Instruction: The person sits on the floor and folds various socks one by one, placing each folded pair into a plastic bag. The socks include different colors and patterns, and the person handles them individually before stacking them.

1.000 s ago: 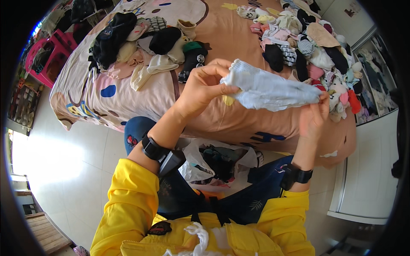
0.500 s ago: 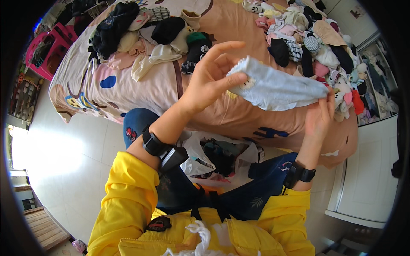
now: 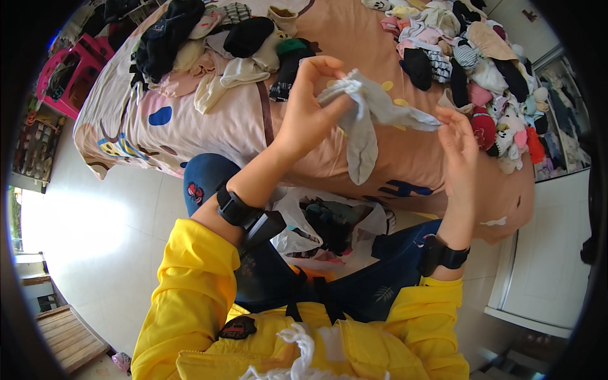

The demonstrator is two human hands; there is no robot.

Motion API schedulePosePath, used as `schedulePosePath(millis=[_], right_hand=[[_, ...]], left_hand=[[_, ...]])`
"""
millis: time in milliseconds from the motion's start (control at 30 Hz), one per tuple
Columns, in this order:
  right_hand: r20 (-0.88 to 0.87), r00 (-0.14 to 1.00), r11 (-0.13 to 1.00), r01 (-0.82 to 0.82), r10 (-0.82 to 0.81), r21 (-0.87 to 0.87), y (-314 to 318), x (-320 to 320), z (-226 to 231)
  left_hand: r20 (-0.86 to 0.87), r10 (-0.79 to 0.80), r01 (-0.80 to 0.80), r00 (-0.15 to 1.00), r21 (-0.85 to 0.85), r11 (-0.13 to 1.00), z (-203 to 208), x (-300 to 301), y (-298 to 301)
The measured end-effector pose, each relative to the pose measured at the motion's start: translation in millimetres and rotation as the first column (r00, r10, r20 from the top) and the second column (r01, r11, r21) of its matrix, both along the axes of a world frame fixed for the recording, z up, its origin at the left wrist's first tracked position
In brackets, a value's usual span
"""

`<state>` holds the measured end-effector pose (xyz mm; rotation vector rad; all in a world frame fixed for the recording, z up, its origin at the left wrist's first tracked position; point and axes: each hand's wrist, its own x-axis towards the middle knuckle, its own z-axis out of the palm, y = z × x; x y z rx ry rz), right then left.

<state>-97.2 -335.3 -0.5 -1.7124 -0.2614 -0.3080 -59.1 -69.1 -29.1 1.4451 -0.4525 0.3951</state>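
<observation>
Covering bed (image 3: 209, 126), patterned pink sheet, sock piles (image 3: 468, 57), white tiled floor (image 3: 107, 234)

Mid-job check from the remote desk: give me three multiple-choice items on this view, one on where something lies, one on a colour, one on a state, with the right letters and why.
1. Where does the white plastic bag lie?
A. on the person's lap
B. on the bed
C. on the pink stool

2. What colour is the sock held up in the hands?
A. black
B. pale grey
C. red

3. How is the left hand holding it?
A. flat and open beneath it
B. pinching its bunched end
C. not touching it

Answers: 1 A, the bag sits between the knees, below the bed. 2 B, the fabric is light grey. 3 B, thumb and fingers close on the gathered end, while the right hand touches the other end.
</observation>
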Motion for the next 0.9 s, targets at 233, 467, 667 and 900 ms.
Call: schedulePosePath(millis=[233, 467, 667, 900], right_hand=[[0.123, 0.939, 0.914, -0.274, 0.322, -0.299, 70.8, -32.2, 17.0], [-0.057, 0.989, 0.970, -0.118, 0.133, 0.213, 52.2, -33.6, 26.2], [-0.091, 0.985, 0.870, 0.174, -0.149, 0.462, 16.2, -2.8, 10.2], [-0.185, 0.950, 0.955, 0.216, -0.254, -0.202, -14.5, 11.2, -28.2]], left_hand=[[0.193, -0.407, 0.401, 0.893, 0.068, 0.913, 8.1, -34.1, -20.1], [-0.118, -0.650, 0.610, 0.751, -0.252, 0.751, 0.4, -36.7, -22.5], [-0.504, -0.649, 0.577, 0.569, -0.317, 0.752, -15.1, -25.3, -20.3], [-0.083, 0.008, 0.025, 0.997, 0.385, 0.923, -29.3, 4.3, 3.5]])
